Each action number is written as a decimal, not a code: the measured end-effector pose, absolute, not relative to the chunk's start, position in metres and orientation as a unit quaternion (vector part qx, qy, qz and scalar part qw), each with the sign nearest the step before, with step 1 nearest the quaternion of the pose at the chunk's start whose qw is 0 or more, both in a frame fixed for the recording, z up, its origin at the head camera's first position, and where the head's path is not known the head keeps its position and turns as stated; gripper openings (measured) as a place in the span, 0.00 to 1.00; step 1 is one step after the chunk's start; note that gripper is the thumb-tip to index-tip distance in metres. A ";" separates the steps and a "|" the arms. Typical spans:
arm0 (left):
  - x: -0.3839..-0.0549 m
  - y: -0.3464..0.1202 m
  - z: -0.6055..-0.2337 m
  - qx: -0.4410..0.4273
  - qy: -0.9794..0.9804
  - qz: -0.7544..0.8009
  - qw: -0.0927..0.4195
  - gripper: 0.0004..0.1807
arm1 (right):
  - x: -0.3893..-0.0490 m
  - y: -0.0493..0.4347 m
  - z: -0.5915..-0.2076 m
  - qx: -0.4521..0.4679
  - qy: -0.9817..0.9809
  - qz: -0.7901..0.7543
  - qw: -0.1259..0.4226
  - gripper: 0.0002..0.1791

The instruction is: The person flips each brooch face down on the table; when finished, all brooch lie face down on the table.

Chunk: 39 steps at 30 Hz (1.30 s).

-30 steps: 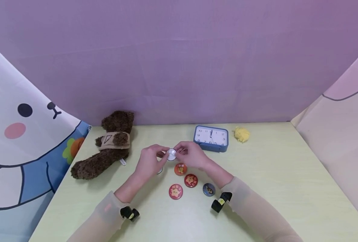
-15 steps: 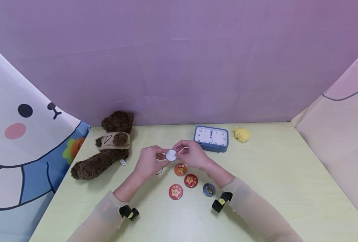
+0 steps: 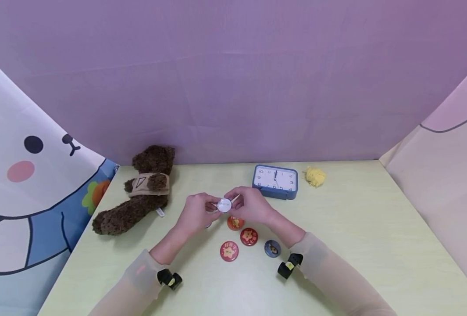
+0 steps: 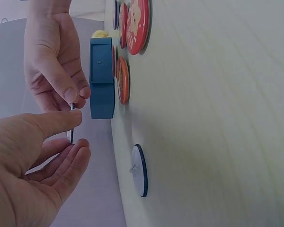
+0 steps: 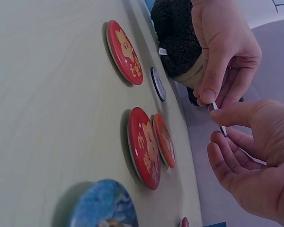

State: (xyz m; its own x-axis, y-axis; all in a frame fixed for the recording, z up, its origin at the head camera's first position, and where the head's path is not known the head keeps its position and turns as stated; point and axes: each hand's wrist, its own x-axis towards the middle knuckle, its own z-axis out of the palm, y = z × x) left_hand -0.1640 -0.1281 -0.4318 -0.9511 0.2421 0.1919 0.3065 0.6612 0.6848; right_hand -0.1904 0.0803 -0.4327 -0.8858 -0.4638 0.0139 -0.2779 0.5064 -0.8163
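Note:
Above the table, both hands hold one round pin badge (image 3: 224, 205), its pale back facing up in the head view and its thin edge showing in the wrist views. My left hand (image 3: 195, 213) pinches its left side between thumb and fingers. On the opposite side, thumb and fingers of my right hand (image 3: 255, 206) grip it. Below the left hand lies another badge (image 4: 140, 170), back up with its pin showing. Nearby on the table are an orange badge (image 3: 235, 223), a red badge (image 3: 249, 236), a second red badge (image 3: 229, 251) and a blue badge (image 3: 272, 248).
A blue clock (image 3: 275, 181) stands just beyond the right hand, with a yellow yarn ball (image 3: 315, 176) to its right. At the left lies a brown plush toy (image 3: 148, 191). Purple cloth (image 3: 233, 87) closes off the table's (image 3: 355, 237) back edge.
The held badge has tilted a little between the fingers and sits slightly lower in the head view. Both hands have shifted only slightly; the badges on the table have stayed put.

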 end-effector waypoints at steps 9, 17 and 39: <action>-0.164 -0.129 -0.436 -0.158 -0.915 -0.368 0.046 0.15 | -0.189 0.078 -0.432 -0.223 0.872 -0.424 0.097 0.18; -0.165 -0.128 -0.441 -0.161 -0.921 -0.351 0.043 0.16 | -0.188 0.078 -0.433 -0.218 0.879 -0.410 0.106 0.18; -0.169 -0.124 -0.446 -0.174 -0.936 -0.304 0.033 0.13 | -0.193 0.074 -0.444 -0.243 0.902 -0.345 0.090 0.19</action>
